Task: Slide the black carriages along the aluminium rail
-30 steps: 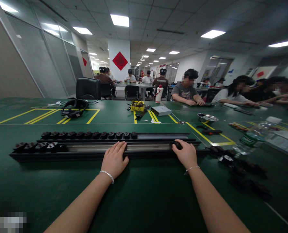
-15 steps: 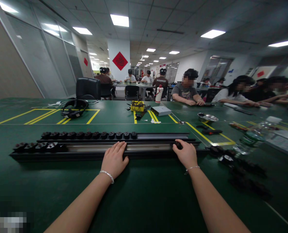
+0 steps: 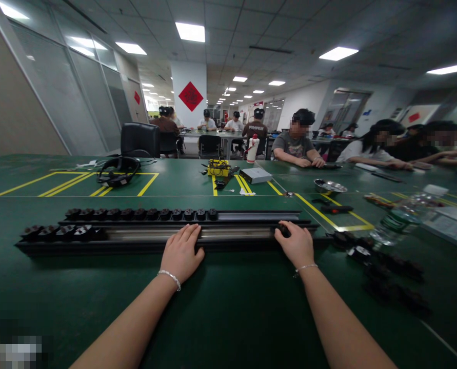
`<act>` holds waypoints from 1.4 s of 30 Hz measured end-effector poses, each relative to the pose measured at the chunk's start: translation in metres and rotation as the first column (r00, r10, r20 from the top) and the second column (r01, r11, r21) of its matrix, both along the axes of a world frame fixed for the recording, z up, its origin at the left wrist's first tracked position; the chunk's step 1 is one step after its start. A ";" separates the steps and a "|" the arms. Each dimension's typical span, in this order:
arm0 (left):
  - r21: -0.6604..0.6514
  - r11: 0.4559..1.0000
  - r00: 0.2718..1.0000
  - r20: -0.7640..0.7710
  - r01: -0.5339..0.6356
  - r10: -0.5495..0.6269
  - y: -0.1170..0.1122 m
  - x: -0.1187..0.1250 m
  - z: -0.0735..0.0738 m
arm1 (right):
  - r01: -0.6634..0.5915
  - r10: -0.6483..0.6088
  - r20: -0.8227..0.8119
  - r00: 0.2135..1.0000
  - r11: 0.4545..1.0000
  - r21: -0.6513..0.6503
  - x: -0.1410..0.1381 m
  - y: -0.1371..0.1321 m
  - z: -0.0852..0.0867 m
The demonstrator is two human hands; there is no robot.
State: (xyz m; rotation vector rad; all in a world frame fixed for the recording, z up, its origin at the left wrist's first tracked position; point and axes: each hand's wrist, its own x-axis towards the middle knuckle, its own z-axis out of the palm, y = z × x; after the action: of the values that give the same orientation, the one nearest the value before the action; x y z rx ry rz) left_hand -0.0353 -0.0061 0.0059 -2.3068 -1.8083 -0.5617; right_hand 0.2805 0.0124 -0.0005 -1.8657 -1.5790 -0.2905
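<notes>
Your right hand (image 3: 295, 243) pinches a black socket module (image 3: 285, 231) over the near track rail (image 3: 236, 234). Your left hand (image 3: 182, 251), fingers extended, thumb apart, rests across this rail left of the grip, apparently bracing it; seated modules (image 3: 66, 233) stand farther left.

The rails (image 3: 136, 249) are black, the table (image 3: 228, 312) green.

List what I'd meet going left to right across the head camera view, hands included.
Black headset, left hand, yellow object with black cable, pale box, right hand, metal bowl, plastic bottle.
</notes>
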 end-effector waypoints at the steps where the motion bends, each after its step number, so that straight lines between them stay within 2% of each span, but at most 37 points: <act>1: 0.001 1.000 1.000 -0.001 0.000 0.000 0.000 0.000 0.000 | -0.001 0.001 -0.004 1.000 1.000 -0.005 0.000 0.000 0.000; 21: 0.015 1.000 1.000 -0.009 0.004 -0.004 0.000 -0.001 -0.001 | 0.003 -0.004 -0.032 0.999 1.000 -0.030 0.001 0.000 0.001; 27: 0.005 1.000 1.000 0.001 0.000 0.000 0.000 0.001 0.000 | -0.020 0.019 -0.013 1.000 1.000 -0.002 0.004 -0.001 0.000; 42: -0.004 1.000 1.000 -0.003 -0.003 0.003 0.000 0.000 0.001 | 0.023 -0.022 -0.042 0.999 1.000 0.016 0.002 -0.002 0.002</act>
State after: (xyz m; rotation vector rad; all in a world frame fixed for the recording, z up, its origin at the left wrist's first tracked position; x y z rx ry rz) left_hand -0.0349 -0.0062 0.0068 -2.3064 -1.8131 -0.5538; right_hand 0.2821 0.0108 0.0012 -1.8663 -1.5239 -0.2715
